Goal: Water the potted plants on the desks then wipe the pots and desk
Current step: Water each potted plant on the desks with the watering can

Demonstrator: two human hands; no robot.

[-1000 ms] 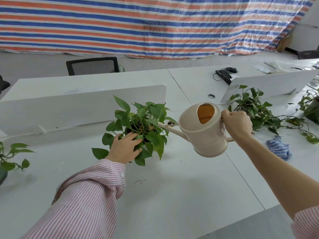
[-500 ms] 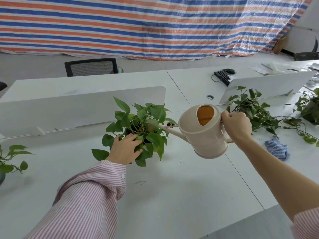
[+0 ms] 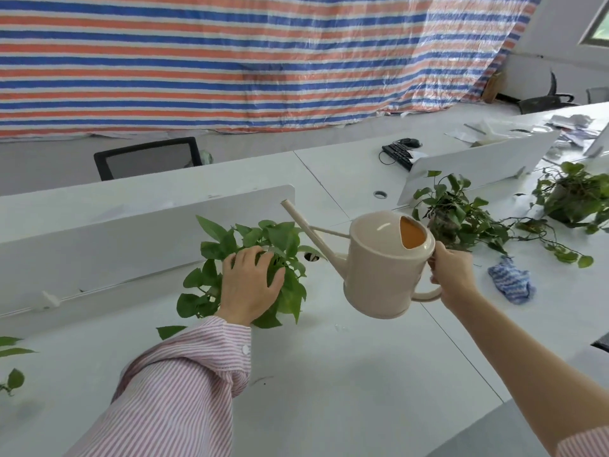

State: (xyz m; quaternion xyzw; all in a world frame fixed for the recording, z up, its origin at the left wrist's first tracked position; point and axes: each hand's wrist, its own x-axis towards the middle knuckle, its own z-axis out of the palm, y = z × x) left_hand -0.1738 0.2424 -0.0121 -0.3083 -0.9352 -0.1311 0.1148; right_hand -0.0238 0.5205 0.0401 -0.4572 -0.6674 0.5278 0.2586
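Note:
A leafy green potted plant (image 3: 280, 239) stands on the white desk (image 3: 329, 374) in front of a low white divider; its pot is hidden by leaves and my hand. My left hand (image 3: 250, 285) lies on top of the foliage with fingers spread, pressing the leaves. My right hand (image 3: 453, 275) grips the handle of a beige watering can (image 3: 382, 265), held in the air right of the plant. Its spout points up and to the left, clear of the leaves. A blue-and-white cloth (image 3: 510, 283) lies on the desk to the right.
Two more trailing plants stand at the right, one (image 3: 454, 216) behind the can and another (image 3: 573, 196) farther right. Leaves of another plant (image 3: 10, 361) show at the left edge. White dividers (image 3: 131, 232), a keyboard (image 3: 397, 153) and a black chair (image 3: 148, 158) lie beyond.
The watering can has tipped back, its spout lifted out of the leaves and now pointing upward. My left hand has slid from the plant's side onto the top of the foliage.

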